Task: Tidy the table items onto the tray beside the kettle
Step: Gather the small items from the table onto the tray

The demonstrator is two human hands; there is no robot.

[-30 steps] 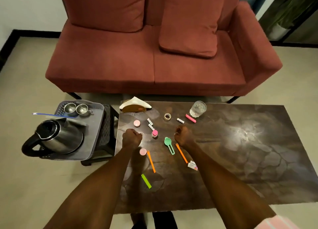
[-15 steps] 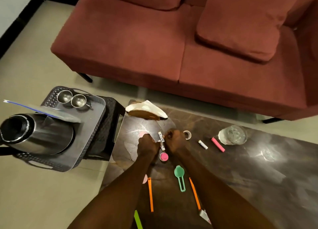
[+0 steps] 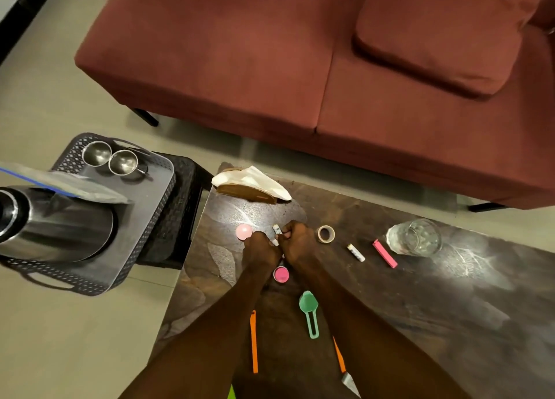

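The small white tubes (image 3: 276, 229) lie near the left end of the dark table (image 3: 450, 308), and both hands are on them in the head view, the only view there is. The right hand (image 3: 298, 242) has its fingers curled and pinches the top tube, whose end pokes out above the knuckles. The left hand (image 3: 260, 248) is curled right beside it, touching it, and seems to pinch a second little white tube (image 3: 274, 242), but that one is mostly hidden so I cannot be sure. These tubes look light, hard and smooth, so they could slip or roll; a pinch around the middle looks best. The tray (image 3: 144, 218) sits to the left on a black stool, with the kettle (image 3: 57, 221) and two steel cups (image 3: 109, 158) on it. Still on the table are a pink lid (image 3: 244, 231), a pink pot (image 3: 281, 274), a tape roll (image 3: 326, 234), another white tube (image 3: 356, 252), a pink clip (image 3: 384, 253), a green scoop (image 3: 310, 310) and a glass (image 3: 414, 236), which could break.
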